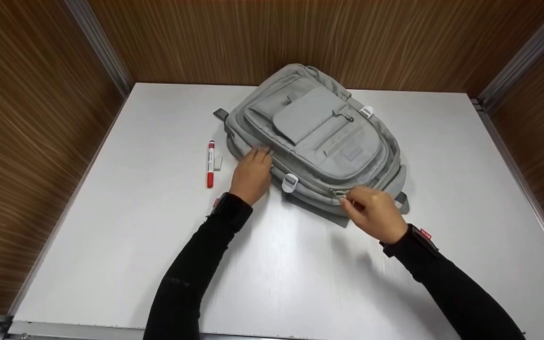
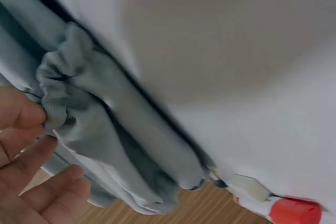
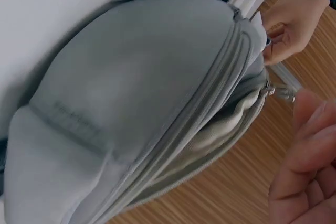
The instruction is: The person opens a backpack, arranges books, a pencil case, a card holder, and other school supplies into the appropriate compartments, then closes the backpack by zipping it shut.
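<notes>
A grey backpack (image 1: 319,137) lies flat on the white table (image 1: 135,236), front pockets up. My left hand (image 1: 260,153) grips a bunch of the bag's side fabric (image 2: 58,85) at its near left edge, fingers curled on the cloth. My right hand (image 1: 345,198) pinches the zipper pull (image 1: 339,193) on the bag's near side. In the right wrist view the zipper (image 3: 231,77) runs along the bag and gapes a little, showing pale lining (image 3: 220,127) behind the pull (image 3: 281,93). Black sleeves cover both forearms.
A red-and-white marker (image 1: 210,164) lies on the table left of the bag, a small white piece (image 1: 218,162) beside it. Wood-panelled walls (image 1: 26,141) close in the table at the left, back and right. White buckles (image 1: 290,182) sit on the bag's straps.
</notes>
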The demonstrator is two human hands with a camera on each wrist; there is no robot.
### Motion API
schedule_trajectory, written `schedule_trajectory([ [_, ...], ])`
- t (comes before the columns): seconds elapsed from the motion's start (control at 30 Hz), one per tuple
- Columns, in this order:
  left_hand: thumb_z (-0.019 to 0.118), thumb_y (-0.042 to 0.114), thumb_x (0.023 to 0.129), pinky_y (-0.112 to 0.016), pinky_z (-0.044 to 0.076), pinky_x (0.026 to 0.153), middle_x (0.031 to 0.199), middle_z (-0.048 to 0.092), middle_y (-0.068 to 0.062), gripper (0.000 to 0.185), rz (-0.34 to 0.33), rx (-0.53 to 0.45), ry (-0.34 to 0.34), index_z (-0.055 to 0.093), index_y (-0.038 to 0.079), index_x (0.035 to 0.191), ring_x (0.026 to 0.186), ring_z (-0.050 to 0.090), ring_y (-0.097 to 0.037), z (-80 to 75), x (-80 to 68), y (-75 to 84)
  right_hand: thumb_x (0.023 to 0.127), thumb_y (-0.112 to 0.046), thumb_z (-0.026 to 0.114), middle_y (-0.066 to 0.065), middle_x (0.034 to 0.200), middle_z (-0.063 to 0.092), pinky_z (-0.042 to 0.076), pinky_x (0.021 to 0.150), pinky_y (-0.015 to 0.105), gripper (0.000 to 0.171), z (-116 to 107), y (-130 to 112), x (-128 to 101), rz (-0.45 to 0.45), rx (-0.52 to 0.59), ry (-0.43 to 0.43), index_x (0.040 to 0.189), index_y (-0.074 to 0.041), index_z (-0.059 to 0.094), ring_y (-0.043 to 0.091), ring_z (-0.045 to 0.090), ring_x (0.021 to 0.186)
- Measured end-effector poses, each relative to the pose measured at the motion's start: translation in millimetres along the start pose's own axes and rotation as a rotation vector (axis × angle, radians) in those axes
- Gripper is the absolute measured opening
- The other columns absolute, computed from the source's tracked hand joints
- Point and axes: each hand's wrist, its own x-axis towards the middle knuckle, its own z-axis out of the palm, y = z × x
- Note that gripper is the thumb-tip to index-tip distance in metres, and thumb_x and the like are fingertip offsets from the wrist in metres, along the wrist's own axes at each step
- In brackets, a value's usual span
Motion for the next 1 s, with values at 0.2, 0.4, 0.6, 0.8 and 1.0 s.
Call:
schedule_trajectory([
  [0.2,0.068,0.023,0.089,-0.036,0.049,0.102,0.117,0.067,-0.005,0.021,0.230,-0.182,0.039,0.069,0.012,0.107,0.112,0.061,-0.023,-10.4,1.6,45.5,0.086,-0.003,0.069,-0.001,0.061,0.047,0.034,0.052,0.017,0.023,16,-7,12,0.042,0.037,-0.013,0.068,-0.009,0.056,0.004,0.042,0.056],
  [0.4,0.067,0.026,0.091,-0.030,0.053,0.090,0.106,0.069,0.003,0.016,0.321,-0.148,0.088,0.073,0.018,0.103,0.099,0.063,-0.017,-2.5,6.8,76.9,0.085,0.001,0.067,-0.001,0.062,0.047,0.032,0.051,0.016,0.022,13,-4,10,0.071,0.105,-0.007,0.069,-0.008,0.057,0.003,0.041,0.056],
  [0.6,0.068,0.025,0.087,-0.027,0.055,0.084,0.099,0.068,0.003,0.011,0.273,-0.147,0.109,0.072,0.016,0.093,0.092,0.065,-0.016,1.2,9.9,76.4,0.083,0.004,0.068,-0.005,0.061,0.043,0.030,0.051,0.015,0.026,-6,13,-5,0.067,0.073,-0.002,0.067,-0.010,0.054,0.000,0.037,0.057],
  [0.8,0.063,0.021,0.091,-0.030,0.052,0.099,0.102,0.068,0.001,0.010,0.263,-0.204,0.047,0.069,0.013,0.093,0.098,0.067,-0.016,-0.7,9.0,62.5,0.083,0.004,0.068,-0.007,0.062,0.044,0.031,0.051,0.015,0.024,-20,31,-16,0.092,0.052,-0.019,0.066,-0.010,0.057,-0.001,0.037,0.057],
  [1.0,0.062,0.015,0.093,-0.033,0.049,0.104,0.105,0.067,-0.002,0.005,0.248,-0.243,0.017,0.065,0.010,0.092,0.102,0.069,-0.019,-1.9,3.3,39.9,0.085,0.003,0.068,-0.006,0.063,0.050,0.033,0.052,0.015,0.018,-27,49,-21,0.156,0.079,-0.004,0.070,-0.008,0.064,-0.001,0.040,0.057],
])
